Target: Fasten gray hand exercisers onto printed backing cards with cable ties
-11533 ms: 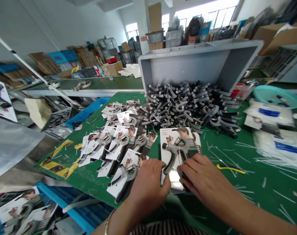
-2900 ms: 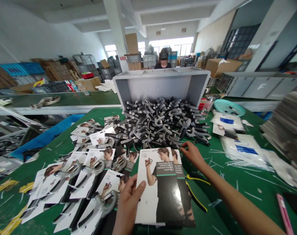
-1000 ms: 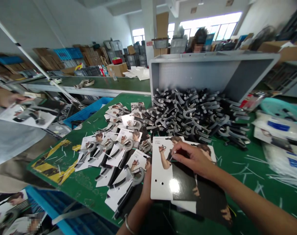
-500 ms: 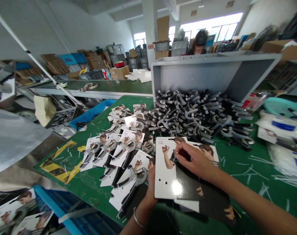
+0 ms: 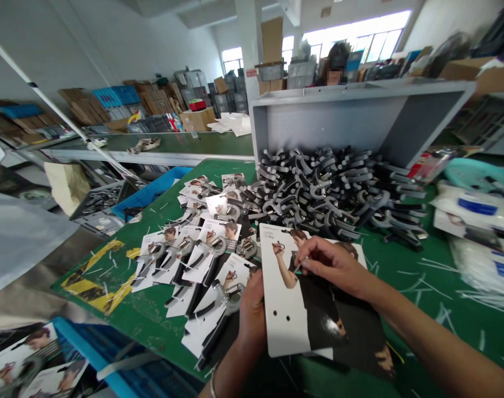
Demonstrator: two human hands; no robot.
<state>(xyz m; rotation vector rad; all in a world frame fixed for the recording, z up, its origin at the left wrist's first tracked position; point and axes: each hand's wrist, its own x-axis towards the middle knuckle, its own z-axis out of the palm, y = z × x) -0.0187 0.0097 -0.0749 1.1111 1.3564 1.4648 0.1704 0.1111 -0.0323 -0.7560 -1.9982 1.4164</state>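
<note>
Here, in the head view, the backing card point(image 5: 285, 309) lies at the near edge of the green tabletop point(image 5: 401, 276), printed side up, on top of at least one more card of the same print. The left hand point(image 5: 252, 309) clasps the card's left edge. Its fingers are closed around that edge, with the thumb side on top and the rest tucked under, out of sight. The right hand point(image 5: 334, 265) rests on the upper part of the card. Its thumb and forefinger are pinched together on what looks like a thin pale tie point(image 5: 298, 267), and the other fingers are loosely curled. The tie is too small to make out further.

Two small holes point(image 5: 281, 318) show in the white lower part of the card, near the left hand. Left of the card lies a spread of finished cards point(image 5: 193, 260), each with a hand gripper fixed to it. Beyond the card sits a big heap of loose grippers point(image 5: 330, 188), spilling from a tipped grey bin point(image 5: 338, 119). Another person point(image 5: 338, 52) works behind that bin. Well to the right of the card are clear plastic bags point(image 5: 476, 221) and a teal bowl point(image 5: 476, 174). A blue crate point(image 5: 152, 190) sits far to its left, past the tabletop.

By the look of it, the step in hand is working the tie at the bare card, which has no gripper on it yet. Any further move calls for the left hand to hold the card flat and steady while the pinch stays fine enough to steer so thin a strip.
</note>
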